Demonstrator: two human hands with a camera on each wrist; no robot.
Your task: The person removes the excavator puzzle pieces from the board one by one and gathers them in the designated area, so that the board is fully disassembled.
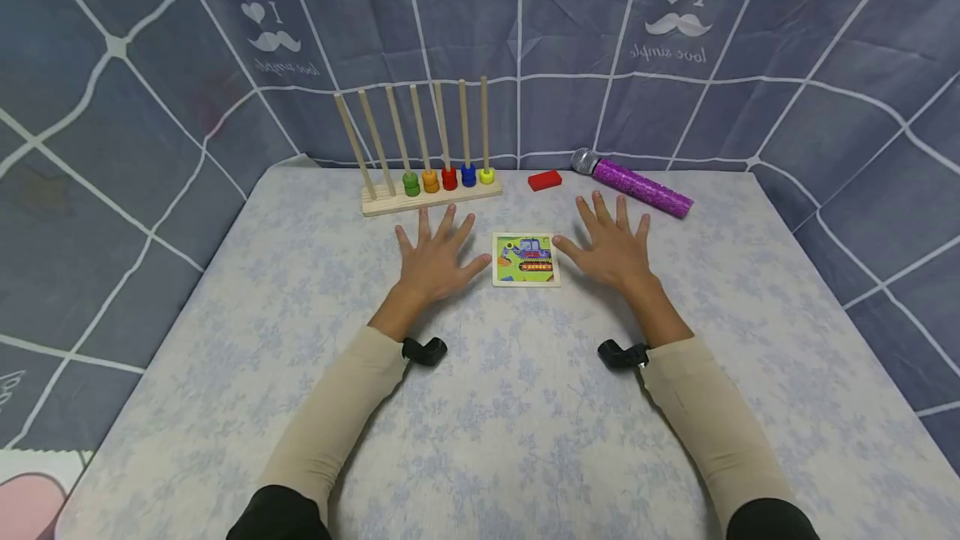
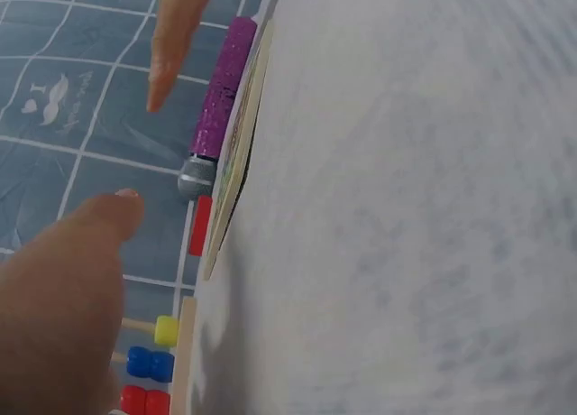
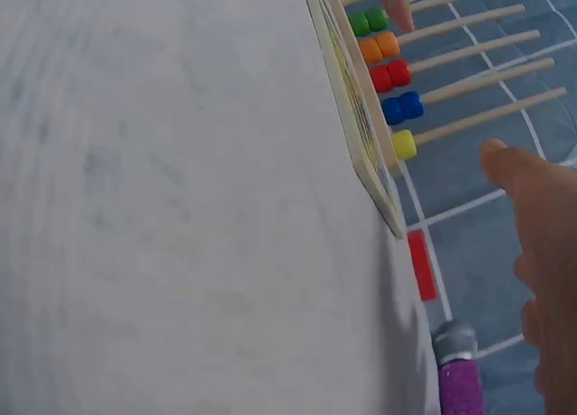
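Left hand (image 1: pixel 435 267) is totally released, right hand (image 1: pixel 615 252) too, both splayed either side of the digger picture (image 1: pixel 527 260); peg rack (image 1: pixel 431 199), red block (image 1: pixel 544 181), glittery mic (image 1: pixel 637 183) sit behind it.

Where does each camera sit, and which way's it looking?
Head: on the person's head, looking forward and down at the table; both sleeves, the left grip and right grip show.
Left wrist: worn there, looking low across the table; part of the left grip shows at image left.
Right wrist: worn there, looking low across the table; part of the right grip shows at image right.
Both wrist views share the excavator picture board, purple microphone, red block and bead rack.
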